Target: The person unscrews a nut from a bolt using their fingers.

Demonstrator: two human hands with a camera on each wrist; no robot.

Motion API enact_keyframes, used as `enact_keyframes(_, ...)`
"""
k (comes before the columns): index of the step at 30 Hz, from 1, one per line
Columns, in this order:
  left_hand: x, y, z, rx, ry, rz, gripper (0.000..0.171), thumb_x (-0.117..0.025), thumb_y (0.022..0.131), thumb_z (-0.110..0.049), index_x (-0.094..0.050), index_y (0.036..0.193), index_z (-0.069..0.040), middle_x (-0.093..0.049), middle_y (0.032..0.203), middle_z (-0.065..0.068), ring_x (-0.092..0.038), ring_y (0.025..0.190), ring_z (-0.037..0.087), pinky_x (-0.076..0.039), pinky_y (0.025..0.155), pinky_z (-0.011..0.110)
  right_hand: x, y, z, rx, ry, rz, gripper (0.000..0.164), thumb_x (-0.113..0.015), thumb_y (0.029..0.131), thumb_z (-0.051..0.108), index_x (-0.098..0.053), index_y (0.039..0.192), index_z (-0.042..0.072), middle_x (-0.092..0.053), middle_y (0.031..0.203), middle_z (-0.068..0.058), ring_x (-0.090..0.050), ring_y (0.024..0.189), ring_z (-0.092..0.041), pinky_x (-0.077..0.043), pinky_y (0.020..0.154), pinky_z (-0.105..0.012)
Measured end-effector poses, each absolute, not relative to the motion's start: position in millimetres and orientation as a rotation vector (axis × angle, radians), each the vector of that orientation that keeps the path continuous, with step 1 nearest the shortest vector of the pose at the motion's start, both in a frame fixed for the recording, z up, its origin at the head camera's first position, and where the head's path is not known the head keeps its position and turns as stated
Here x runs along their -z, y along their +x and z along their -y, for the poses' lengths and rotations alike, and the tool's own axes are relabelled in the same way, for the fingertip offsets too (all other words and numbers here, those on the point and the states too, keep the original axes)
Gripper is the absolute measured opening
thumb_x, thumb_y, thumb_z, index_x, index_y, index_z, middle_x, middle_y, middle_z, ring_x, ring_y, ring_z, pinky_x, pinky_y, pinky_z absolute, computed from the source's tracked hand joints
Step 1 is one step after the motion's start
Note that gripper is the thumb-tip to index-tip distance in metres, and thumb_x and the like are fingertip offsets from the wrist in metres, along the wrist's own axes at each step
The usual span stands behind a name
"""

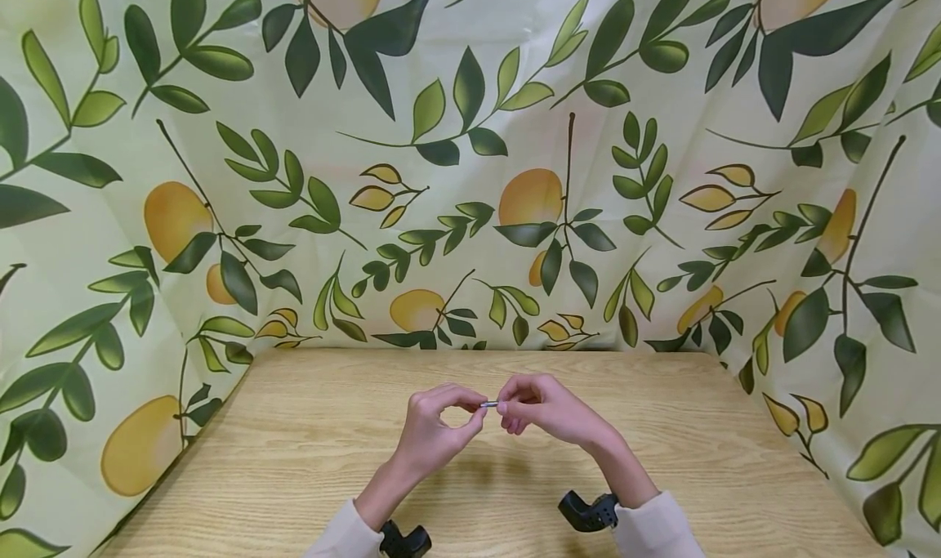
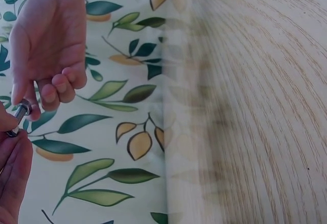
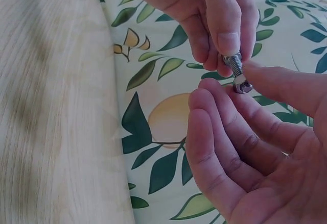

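A small metal bolt (image 1: 490, 403) spans the gap between the two hands, above the table. The left hand (image 1: 439, 426) pinches one end between thumb and finger. From the other side the right hand (image 1: 547, 408) holds the opposite end between thumb and forefinger. In the right wrist view the bolt's thread (image 3: 236, 66) shows, with a hex-shaped piece (image 3: 242, 85) at the right hand's end; whether this is a nut or the head, I cannot tell. The right hand's other fingers (image 3: 225, 147) are loosely bent. Fingertips hide part of the bolt in the left wrist view.
A wood-grain table (image 1: 309, 427) lies beneath the hands. Cloth printed with leaves and fruit (image 1: 470, 215) hangs behind it and at both sides. Black wrist-worn devices (image 1: 588, 511) sit by the pale sleeves (image 1: 657, 529).
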State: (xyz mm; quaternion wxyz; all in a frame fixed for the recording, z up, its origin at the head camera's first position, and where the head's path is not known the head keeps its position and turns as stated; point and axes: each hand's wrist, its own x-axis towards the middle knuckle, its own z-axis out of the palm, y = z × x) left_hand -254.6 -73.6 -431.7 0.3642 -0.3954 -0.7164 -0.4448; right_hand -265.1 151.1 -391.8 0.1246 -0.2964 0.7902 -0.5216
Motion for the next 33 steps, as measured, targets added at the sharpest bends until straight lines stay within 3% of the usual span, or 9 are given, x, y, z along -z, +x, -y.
enact_keyframes(7,431.5,-255.0,73.8,1.153,-0.996,1.874,0.019,-0.080,0.078,0.005,-0.079,0.090,-0.010,-0.079,0.081,0.001,-0.074,0.071,0.009,-0.062,0.066,0.023,393.9,-266.3,-152.0,1.554,-0.868,-2.300,0.019,-0.063,0.100,0.012,-0.062,0.111,-0.004,-0.073,0.087,-0.012,-0.070,0.077,-0.017,-0.064,0.075,-0.036)
enact_keyframes(12,431.4,-255.2,73.2,1.124,-1.019,1.828,0.021,-0.080,0.077,0.008,-0.079,0.090,-0.009,-0.079,0.080,0.003,-0.073,0.069,0.010,-0.061,0.065,0.023,393.7,-266.2,-152.0,1.528,-0.861,-2.326,0.023,-0.062,0.104,0.020,-0.066,0.108,-0.002,-0.073,0.087,-0.013,-0.070,0.077,-0.023,-0.064,0.075,-0.035)
enact_keyframes(19,431.3,-254.4,73.5,1.148,-1.001,1.857,0.020,-0.080,0.078,0.006,-0.079,0.090,-0.010,-0.079,0.081,0.001,-0.074,0.071,0.009,-0.060,0.068,0.018,393.2,-265.1,-151.9,1.559,-0.834,-2.322,0.020,-0.061,0.099,0.009,-0.061,0.114,-0.004,-0.073,0.089,-0.011,-0.068,0.078,-0.020,-0.063,0.076,-0.037)
enact_keyframes(26,432.8,-256.6,73.5,1.131,-1.020,1.819,0.022,-0.079,0.076,0.009,-0.079,0.090,-0.008,-0.079,0.080,0.003,-0.074,0.070,0.011,-0.061,0.067,0.020,393.1,-266.9,-152.1,1.519,-0.865,-2.329,0.026,-0.061,0.104,0.022,-0.067,0.108,-0.003,-0.072,0.086,-0.012,-0.071,0.076,-0.022,-0.064,0.075,-0.034)
enact_keyframes(30,433.2,-256.8,74.0,1.149,-1.011,1.842,0.020,-0.080,0.077,0.007,-0.079,0.090,-0.009,-0.079,0.080,0.002,-0.074,0.071,0.010,-0.062,0.067,0.022,392.7,-266.0,-151.6,1.540,-0.856,-2.320,0.022,-0.062,0.102,0.016,-0.064,0.110,-0.004,-0.073,0.087,-0.011,-0.070,0.076,-0.020,-0.063,0.075,-0.034)
enact_keyframes(33,433.1,-256.6,74.1,1.161,-1.008,1.852,0.020,-0.080,0.078,0.007,-0.079,0.090,-0.009,-0.079,0.081,0.002,-0.074,0.071,0.010,-0.062,0.067,0.022,392.9,-265.6,-151.1,1.553,-0.839,-2.321,0.020,-0.063,0.100,0.012,-0.062,0.113,-0.004,-0.073,0.087,-0.011,-0.070,0.078,-0.026,-0.063,0.075,-0.037)
